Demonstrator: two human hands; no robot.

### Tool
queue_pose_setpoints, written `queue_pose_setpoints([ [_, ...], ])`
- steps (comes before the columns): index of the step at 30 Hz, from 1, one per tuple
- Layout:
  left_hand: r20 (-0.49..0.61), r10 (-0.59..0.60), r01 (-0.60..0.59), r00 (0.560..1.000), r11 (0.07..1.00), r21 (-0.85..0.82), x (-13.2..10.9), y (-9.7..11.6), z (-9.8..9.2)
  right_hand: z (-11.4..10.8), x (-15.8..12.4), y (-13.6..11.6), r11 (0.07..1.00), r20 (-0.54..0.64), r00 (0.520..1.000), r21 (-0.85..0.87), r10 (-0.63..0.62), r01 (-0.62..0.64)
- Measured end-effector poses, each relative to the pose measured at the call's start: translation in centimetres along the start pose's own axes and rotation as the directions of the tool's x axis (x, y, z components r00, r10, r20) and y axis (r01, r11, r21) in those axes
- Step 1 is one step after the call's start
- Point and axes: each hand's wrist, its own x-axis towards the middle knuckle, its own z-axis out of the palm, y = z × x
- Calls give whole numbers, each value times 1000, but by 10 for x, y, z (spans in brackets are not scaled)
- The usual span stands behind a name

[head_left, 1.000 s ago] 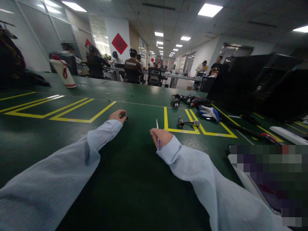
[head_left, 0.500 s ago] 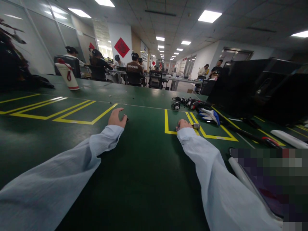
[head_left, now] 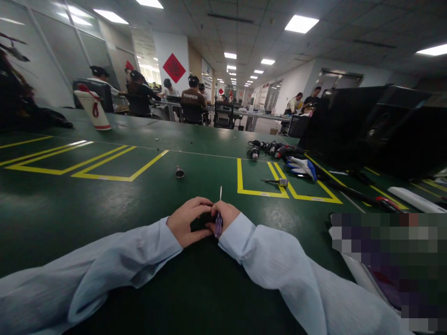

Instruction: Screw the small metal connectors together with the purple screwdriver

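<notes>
My right hand (head_left: 226, 216) is closed around a screwdriver (head_left: 218, 226) with a translucent purple handle, its thin metal shaft pointing away from me. My left hand (head_left: 190, 221) meets it from the left, fingers bent and apart from the thumb, with their tips close to or touching the handle; the exact contact is partly hidden. A small metal lamp-holder-like part (head_left: 179, 171) stands on the green table (head_left: 157, 204) beyond my left hand. Another screwdriver-like tool (head_left: 279, 182), with a thin shaft and short thick end, lies across the yellow tape at right.
Black cabled parts (head_left: 260, 150) and blue-white gloves (head_left: 302, 168) lie at the right back. A white cup (head_left: 93, 111) stands far left. Yellow tape outlines (head_left: 131, 178) mark the table. Dark monitors (head_left: 349, 125) and a pixelated device fill the right side. Several people sit beyond.
Both hands have drawn inward and together, nearer to me. My left hand has left the small metal part; my right hand has come away from the tool on the tape, bringing the purple screwdriver.
</notes>
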Motion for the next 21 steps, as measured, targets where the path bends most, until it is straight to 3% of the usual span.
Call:
queue_pose_setpoints([
  [9, 30, 44, -45, 999, 998, 53, -1, -1, -1, -6, -6, -2, 997, -23, 1000, 71, 2, 0],
  [21, 76, 66, -71, 995, 996, 63, 2, -6, 1, -21, -11, -10, 949, 7, 988, 276, 153, -149],
])
